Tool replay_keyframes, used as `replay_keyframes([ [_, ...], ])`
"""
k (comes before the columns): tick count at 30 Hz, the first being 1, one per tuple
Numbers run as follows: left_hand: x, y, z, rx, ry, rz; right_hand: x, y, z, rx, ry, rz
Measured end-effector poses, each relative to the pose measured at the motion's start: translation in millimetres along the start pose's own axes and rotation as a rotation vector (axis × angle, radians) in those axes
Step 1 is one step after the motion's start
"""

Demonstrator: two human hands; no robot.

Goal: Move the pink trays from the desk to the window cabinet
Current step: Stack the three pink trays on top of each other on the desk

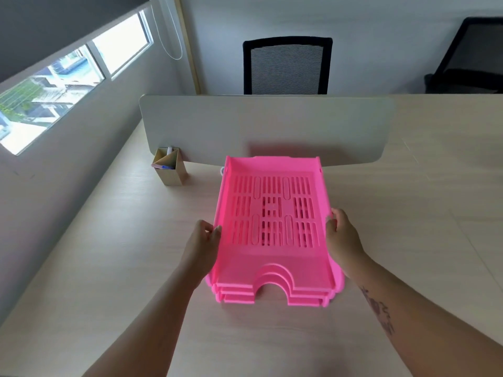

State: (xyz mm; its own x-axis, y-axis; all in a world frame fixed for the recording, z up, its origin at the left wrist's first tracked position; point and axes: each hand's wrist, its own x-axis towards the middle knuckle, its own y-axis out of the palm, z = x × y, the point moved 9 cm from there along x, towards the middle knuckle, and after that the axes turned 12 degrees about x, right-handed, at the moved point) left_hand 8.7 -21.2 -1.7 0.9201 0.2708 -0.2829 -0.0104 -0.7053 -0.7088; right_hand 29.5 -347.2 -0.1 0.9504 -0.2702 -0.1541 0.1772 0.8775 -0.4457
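Note:
A stack of three nested pink trays (273,270) with slotted bottoms rests on the pale wooden desk (109,268), its arched cut-out facing me. My left hand (202,243) is pressed against the stack's left wall, thumb on the rim. On the opposite side my right hand (343,238) grips the right wall, fingers curled over the edge. The window cabinet is not in view.
A low divider panel (266,123) stands just behind the trays. A cardboard pen holder (170,167) sits at the back left of the desk. Beyond the divider are a black mesh chair (287,66) and a second chair (473,58). A window (54,85) is on the left wall.

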Motion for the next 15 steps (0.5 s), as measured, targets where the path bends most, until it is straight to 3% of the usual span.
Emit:
replay_keyframes([
  [5,-22.8,11.4,12.2,-0.36,0.033,0.212,-20.2,2.7,-7.0,0.154,0.106,0.057],
  [10,-54.2,42.9,63.4,-0.346,0.141,0.245,-80.3,3.4,-50.8,0.396,0.244,-0.022],
  [15,-48.8,68.9,83.0,-0.434,0.08,0.266,-110.9,21.0,-86.7,0.488,0.332,-0.058],
])
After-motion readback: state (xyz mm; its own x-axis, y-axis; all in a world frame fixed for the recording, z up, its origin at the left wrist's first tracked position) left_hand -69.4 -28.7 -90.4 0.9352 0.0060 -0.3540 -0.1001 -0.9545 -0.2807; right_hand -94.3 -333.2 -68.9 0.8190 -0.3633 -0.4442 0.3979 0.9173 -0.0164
